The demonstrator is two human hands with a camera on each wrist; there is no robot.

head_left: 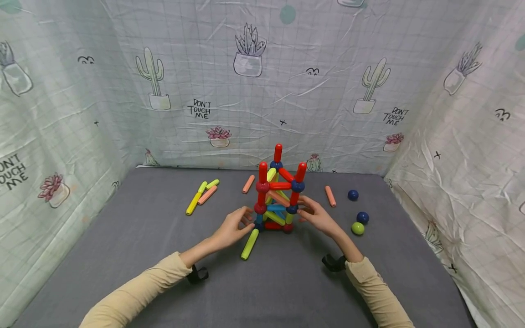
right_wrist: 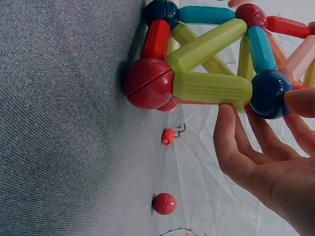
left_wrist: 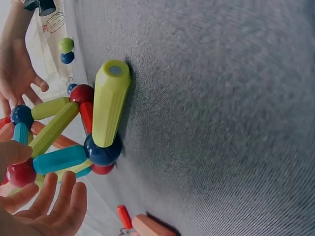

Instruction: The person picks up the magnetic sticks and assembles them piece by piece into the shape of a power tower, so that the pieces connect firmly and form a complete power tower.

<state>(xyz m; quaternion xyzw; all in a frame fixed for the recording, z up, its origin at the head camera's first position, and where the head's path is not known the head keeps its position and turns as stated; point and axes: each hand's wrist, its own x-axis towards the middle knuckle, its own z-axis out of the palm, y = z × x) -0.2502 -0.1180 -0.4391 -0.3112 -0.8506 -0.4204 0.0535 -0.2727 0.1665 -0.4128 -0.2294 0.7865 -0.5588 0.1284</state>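
Rod-and-ball frame (head_left: 280, 186) stands on the grey table (head_left: 287, 291) between left hand (head_left: 233, 229) and right hand (head_left: 322, 219). Right hand pinches a blue ball (right_wrist: 269, 93); left hand brackets a red ball (left_wrist: 20, 173), grip not determinable. Creased, plant-printed curtain (head_left: 184, 27) hangs beyond both hands.

A smooth grey-covered bench (head_left: 287, 296) meets a wrinkled, pale grey fabric backdrop (head_left: 262, 105) printed with faint grid lines, potted cacti, pink succulents and black "DON'T TOUCH ME" lettering. On the left lie a yellow plastic rod (head_left: 193, 203) and, beside it, a coral plastic rod (head_left: 207, 195); a short lime-green plastic rod (head_left: 213, 184) sits just beyond. Over on the right are two glossy dark blue balls (head_left: 353, 195), the nearer one beside a glossy lime-green ball (head_left: 357, 228).
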